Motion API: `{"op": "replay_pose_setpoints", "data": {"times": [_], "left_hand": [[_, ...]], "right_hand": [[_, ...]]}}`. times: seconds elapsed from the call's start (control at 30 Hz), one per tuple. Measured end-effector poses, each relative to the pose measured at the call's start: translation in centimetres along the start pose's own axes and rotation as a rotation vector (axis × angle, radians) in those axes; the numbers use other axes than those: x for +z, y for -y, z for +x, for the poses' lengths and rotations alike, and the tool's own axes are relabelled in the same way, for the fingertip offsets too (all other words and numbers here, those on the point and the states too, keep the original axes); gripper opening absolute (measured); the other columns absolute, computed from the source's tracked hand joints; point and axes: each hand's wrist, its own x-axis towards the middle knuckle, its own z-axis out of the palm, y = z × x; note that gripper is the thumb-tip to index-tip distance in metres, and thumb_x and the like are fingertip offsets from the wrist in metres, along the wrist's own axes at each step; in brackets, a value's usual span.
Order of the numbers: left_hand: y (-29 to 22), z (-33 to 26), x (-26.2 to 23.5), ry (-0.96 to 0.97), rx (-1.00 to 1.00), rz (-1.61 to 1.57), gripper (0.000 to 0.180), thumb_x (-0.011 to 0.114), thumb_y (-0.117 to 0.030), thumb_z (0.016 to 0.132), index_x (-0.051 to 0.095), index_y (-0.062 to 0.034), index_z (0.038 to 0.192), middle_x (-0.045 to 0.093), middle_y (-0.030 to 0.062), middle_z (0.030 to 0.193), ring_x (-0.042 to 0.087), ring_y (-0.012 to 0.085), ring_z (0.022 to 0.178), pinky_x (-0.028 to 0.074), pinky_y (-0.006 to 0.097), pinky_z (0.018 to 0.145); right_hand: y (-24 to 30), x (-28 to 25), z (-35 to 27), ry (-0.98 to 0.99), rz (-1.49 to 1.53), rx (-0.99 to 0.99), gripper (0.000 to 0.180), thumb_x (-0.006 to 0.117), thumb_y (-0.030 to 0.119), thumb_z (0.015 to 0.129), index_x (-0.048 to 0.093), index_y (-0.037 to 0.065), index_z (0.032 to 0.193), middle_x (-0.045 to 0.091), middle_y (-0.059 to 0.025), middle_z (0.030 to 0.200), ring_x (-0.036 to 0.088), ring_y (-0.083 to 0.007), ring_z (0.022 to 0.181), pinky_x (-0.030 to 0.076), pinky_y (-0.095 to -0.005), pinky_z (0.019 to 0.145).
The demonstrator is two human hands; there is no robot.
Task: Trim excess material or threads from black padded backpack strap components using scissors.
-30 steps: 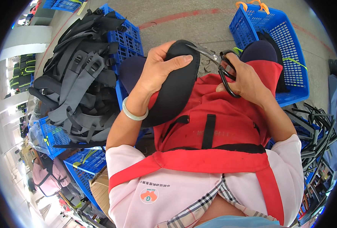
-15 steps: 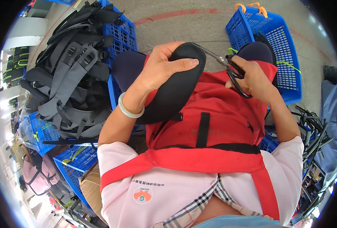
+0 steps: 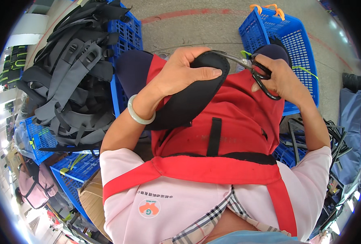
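Observation:
A padded black strap piece (image 3: 184,99) with a rounded, stitched end lies above my lap. My left hand (image 3: 182,73) grips it near that end, thumb on top and fingers behind. In my right hand (image 3: 282,77) is a pair of scissors (image 3: 266,86) with black handles, my fingers through the loops. The metal blades point left and reach the far edge of the strap piece's rounded end. Whether they are spread or closed on anything there is too small to tell. Under both hands a red apron (image 3: 241,105) covers my lap.
At the left, a blue crate (image 3: 125,34) stands beside a heap of black and grey backpack straps (image 3: 72,77). A blue basket (image 3: 306,53) with orange ties is at the far right. Thin black strips (image 3: 337,140) lie near my right elbow. A cardboard box (image 3: 91,203) sits lower left.
Both hands have shifted slightly to the right with the strap piece and scissors. My right elbow has swung a little outward, and the blades stay by the strap's rounded edge.

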Motion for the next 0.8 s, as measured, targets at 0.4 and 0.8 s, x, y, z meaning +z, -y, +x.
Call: {"op": "replay_pose_setpoints", "data": {"times": [0.4, 0.8], "left_hand": [[0.5, -0.1, 0.6, 0.086, -0.016, 0.092, 0.025, 0.070, -0.006, 0.085, 0.064, 0.0014, 0.108, 0.065, -0.0020, 0.091, 0.057, 0.0031, 0.082, 0.046, 0.018, 0.074], [0.6, -0.1, 0.3, -0.039, -0.049, -0.037, 0.026, 0.072, -0.007, 0.082, 0.066, 0.0018, 0.105, 0.067, 0.0004, 0.087, 0.059, 0.0056, 0.076, 0.049, 0.020, 0.069]], "right_hand": [[1.7, -3.1, 0.2, 0.035, -0.234, -0.024, 0.056, 0.082, 0.034, 0.067, 0.051, 0.002, 0.101, 0.059, -0.0177, 0.076, 0.057, -0.0400, 0.075, 0.043, -0.0441, 0.066], [0.4, -1.7, 1.7, 0.004, -0.080, -0.002, 0.047, 0.079, 0.034, 0.073, 0.054, -0.001, 0.093, 0.052, -0.0155, 0.070, 0.052, -0.0306, 0.068, 0.042, -0.0373, 0.063]]}}
